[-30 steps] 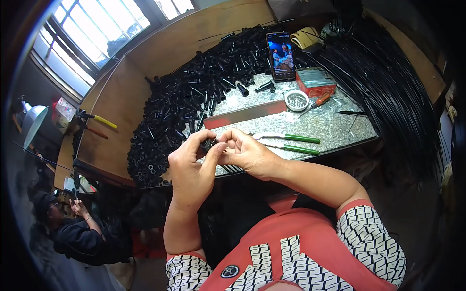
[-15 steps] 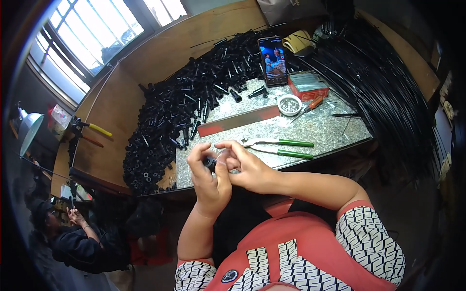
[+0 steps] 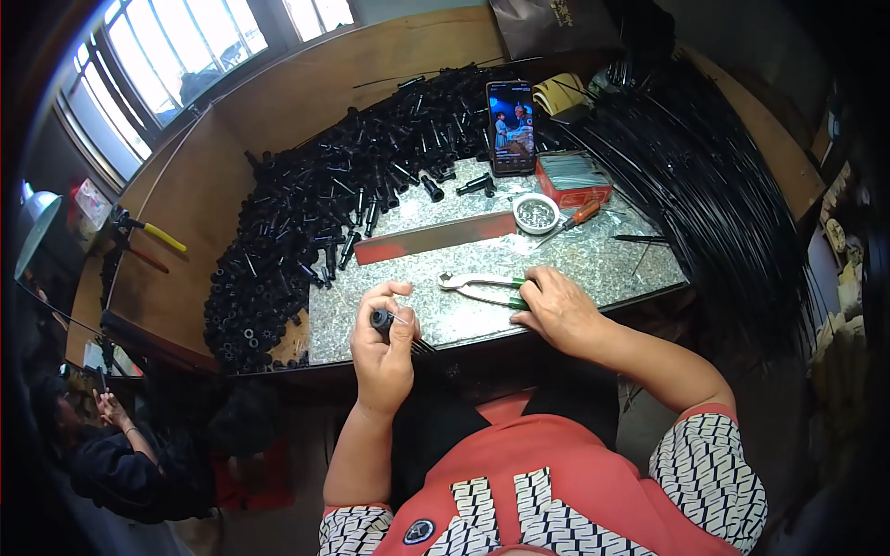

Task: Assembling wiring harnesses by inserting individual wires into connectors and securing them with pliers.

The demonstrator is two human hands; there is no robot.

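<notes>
Now your right hand (image 3: 559,309), the nearer one, straddles the green-handled pliers (image 3: 488,278) lying left-to-right on the speckled worktop (image 3: 607,271), grip too hidden to call, their head pointing leftward, apart from your left hand (image 3: 382,360), whose fingers clamp a black tubular fitting (image 3: 381,319).

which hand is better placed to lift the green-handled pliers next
Probably the right hand: it is at the handle end of the pliers, partly covering the green grips, while the left hand is occupied with a black part.
</notes>
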